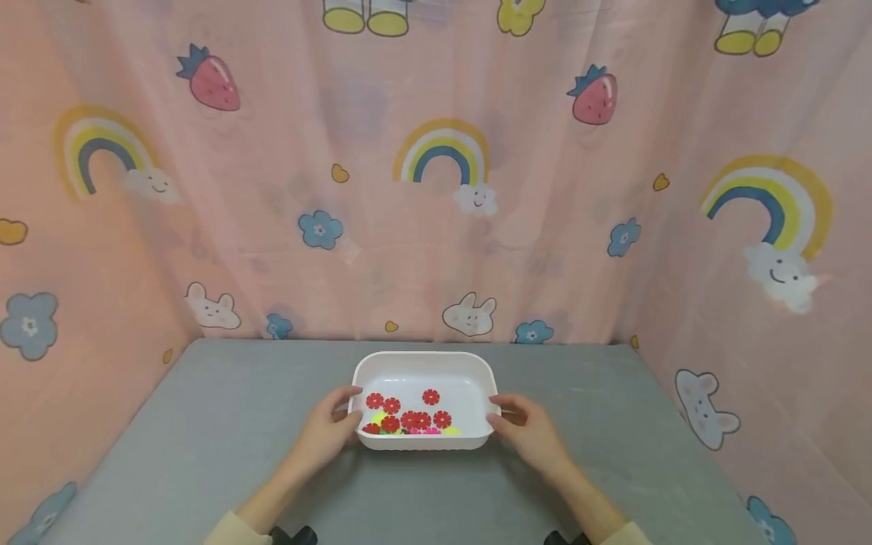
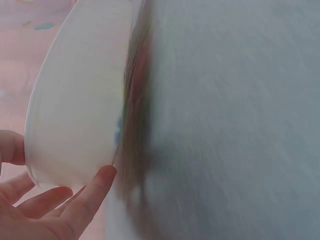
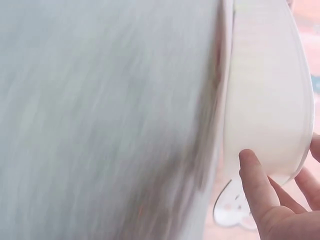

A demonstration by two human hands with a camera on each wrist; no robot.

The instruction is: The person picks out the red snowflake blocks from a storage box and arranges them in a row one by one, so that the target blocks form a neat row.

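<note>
Both hands hold a white plastic tray [image 1: 425, 441] by its short ends, near the middle of the table. Inside it, several red flower-shaped pieces [image 1: 410, 419] lie mostly along the near side, with bits of yellow, pink and green among them. My left hand [image 1: 325, 425] grips the left end, thumb at the rim and fingers along the outer wall. At the opposite end my right hand [image 1: 530, 431] grips in the same way. The wrist views show fingertips pressed against the tray's outer wall [image 2: 80, 95], its lower edge close over the tabletop.
A grey tabletop [image 1: 225, 424] spreads around the tray. Pink curtains [image 1: 381, 288] printed with rainbows, rabbits and strawberries hang behind it and along both sides. Dark straps [image 1: 296, 536] show at the wrists, beside pale yellow sleeves [image 1: 235, 530].
</note>
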